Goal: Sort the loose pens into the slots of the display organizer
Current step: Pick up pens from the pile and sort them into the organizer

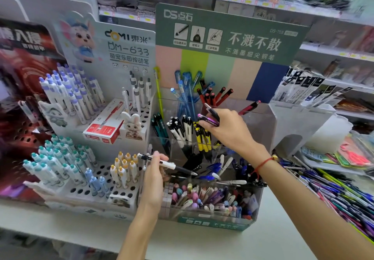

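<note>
Head view: the left hand (154,170) is seen low at the front of the clear display organizer (261,118), its fingers curled round a white-and-black click pen (168,164). That pen's long axis is held nearly level, its dark tip pointing right toward the middle compartments and its clicker end pointing left. The right hand (226,127) is raised over the upper slots, fingers clamped on a small bundle of purple-and-black pens (210,116), which are angled up and to the left. Directly below and left of those fingers the yellow pens (202,138) and the white pens (182,130) are stood upright in their slots. The right hand is judged the nearer to a slot; its bundle would have to be tipped upright before being lowered.
</note>
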`<state>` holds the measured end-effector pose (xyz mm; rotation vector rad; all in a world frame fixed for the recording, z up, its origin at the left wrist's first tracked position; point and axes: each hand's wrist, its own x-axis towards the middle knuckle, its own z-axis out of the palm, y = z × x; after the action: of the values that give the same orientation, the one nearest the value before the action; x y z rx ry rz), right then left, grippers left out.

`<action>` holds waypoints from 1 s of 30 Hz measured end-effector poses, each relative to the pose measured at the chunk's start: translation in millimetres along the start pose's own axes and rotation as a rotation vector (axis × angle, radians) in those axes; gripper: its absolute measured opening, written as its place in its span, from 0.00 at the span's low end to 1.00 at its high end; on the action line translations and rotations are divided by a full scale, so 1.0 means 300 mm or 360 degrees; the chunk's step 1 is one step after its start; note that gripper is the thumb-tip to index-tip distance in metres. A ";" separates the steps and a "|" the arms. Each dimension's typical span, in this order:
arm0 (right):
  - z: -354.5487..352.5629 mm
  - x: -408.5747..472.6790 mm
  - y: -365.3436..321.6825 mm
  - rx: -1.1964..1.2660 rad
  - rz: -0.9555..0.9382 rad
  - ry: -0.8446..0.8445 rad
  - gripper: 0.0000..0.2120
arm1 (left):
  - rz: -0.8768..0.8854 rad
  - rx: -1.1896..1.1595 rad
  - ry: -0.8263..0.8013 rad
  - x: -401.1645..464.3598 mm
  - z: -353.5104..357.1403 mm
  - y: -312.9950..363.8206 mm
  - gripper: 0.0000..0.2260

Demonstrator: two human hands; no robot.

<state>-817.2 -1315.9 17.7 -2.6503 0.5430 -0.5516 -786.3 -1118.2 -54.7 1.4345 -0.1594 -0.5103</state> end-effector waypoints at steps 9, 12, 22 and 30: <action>0.017 -0.207 0.116 0.0028 0.0162 0.0239 0.05 | 0.1073 0.0903 0.0237 0.067 0.004 0.077 0.15; 0.015 -0.238 0.124 0.0043 0.0212 0.0336 0.08 | 0.1090 0.1314 0.0295 0.137 0.030 0.084 0.14; -0.004 -0.265 0.032 0.0867 0.0552 0.0191 0.04 | 0.1562 0.1524 0.0538 0.228 0.111 0.096 0.20; -0.041 -0.289 0.001 0.1615 0.0853 -0.0445 0.12 | 0.1643 0.1753 0.0611 0.260 0.097 0.032 0.13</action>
<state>-896.4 -1281.5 2.2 -1.5014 0.6276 -0.1869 -727.1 -1177.4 -56.4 2.1828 -0.9067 0.8435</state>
